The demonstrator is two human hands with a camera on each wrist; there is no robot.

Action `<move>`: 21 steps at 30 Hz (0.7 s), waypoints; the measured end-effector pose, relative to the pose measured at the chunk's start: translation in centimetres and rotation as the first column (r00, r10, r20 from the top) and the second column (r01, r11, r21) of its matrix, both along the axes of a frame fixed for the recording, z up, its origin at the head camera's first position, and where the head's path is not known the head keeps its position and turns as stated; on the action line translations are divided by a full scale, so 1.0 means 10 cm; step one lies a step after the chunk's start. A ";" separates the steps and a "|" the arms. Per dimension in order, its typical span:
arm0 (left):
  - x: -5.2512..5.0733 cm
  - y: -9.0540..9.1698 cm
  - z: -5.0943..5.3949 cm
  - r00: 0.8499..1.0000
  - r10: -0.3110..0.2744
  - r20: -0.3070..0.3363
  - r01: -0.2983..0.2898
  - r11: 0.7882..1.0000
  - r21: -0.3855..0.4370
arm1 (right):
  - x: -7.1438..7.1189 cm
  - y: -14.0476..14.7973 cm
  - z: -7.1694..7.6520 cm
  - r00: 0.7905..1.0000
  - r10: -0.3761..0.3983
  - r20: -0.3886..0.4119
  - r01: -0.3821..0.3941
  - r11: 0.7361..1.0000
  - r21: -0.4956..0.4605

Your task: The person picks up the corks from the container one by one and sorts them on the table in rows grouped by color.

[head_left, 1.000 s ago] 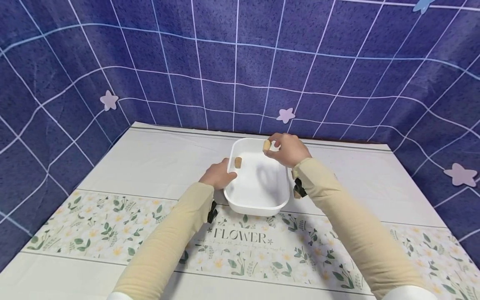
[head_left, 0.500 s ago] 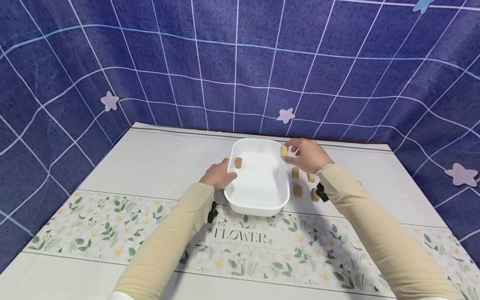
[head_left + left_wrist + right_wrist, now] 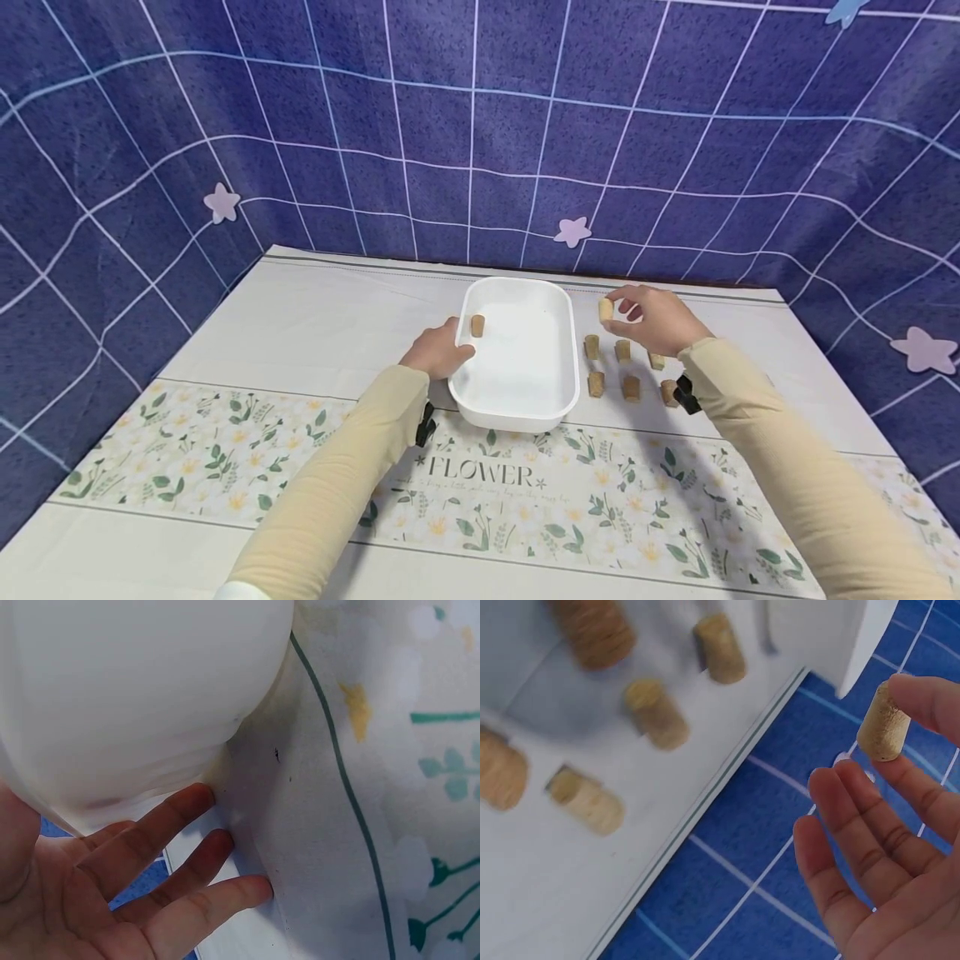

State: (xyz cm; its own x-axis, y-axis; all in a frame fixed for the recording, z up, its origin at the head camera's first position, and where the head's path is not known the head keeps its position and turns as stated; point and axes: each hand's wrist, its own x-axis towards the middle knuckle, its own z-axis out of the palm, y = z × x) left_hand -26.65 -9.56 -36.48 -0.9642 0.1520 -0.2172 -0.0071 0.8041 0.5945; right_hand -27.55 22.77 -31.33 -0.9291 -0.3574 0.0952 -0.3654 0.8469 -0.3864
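In the head view, a white rectangular tub stands on the table. My left hand holds its left wall, thumb hooked over the rim and fingers outside. The left wrist view shows those fingers spread at the tub's outer wall. One brown cork is inside the tub near that thumb. To the right of the tub, my right hand pinches a pale cork between thumb and fingertip, held above the table in the right wrist view too. Several corks, among them one brown cork, sit below that hand in two rows.
The table has a white cover with a floral band across the front. Behind and at both sides hangs a blue gridded curtain with star shapes. The table's back edge runs just beyond the tub.
My right hand has carried the pale cork from over the tub to the right, past its rim, uncovering the corks on the table. The left hand and the tub have stayed put.
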 end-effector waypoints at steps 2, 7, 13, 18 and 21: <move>0.00 0.00 0.00 1.000 -0.001 -0.002 0.001 1.000 -0.003 | 0.01 0.07 -0.02 1.000 -0.007 0.004 0.007 1.000 -0.001; 0.00 0.00 0.00 1.000 -0.003 0.004 0.003 1.000 0.004 | 0.01 0.26 -0.09 0.999 -0.035 0.024 0.035 0.999 0.003; -0.01 0.00 -0.01 1.000 0.002 0.009 -0.002 1.000 -0.001 | 0.02 0.49 -0.16 0.998 -0.055 0.043 0.054 0.998 0.024; -0.01 0.01 -0.01 1.000 0.008 0.014 -0.008 1.000 -0.006 | 0.03 0.69 -0.23 0.998 -0.066 0.024 0.065 0.997 0.048; -0.01 0.01 -0.01 1.000 0.009 0.015 -0.009 1.000 -0.005 | 0.03 0.80 -0.28 0.997 -0.074 0.016 0.073 0.996 0.053</move>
State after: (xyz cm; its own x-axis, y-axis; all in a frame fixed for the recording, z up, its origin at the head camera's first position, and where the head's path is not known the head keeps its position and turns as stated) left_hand -26.72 -9.48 -36.53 -0.9622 0.1427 -0.2320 -0.0227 0.8067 0.5905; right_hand -27.22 30.79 -34.16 -0.9545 -0.2919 0.0611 -0.2946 0.8904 -0.3470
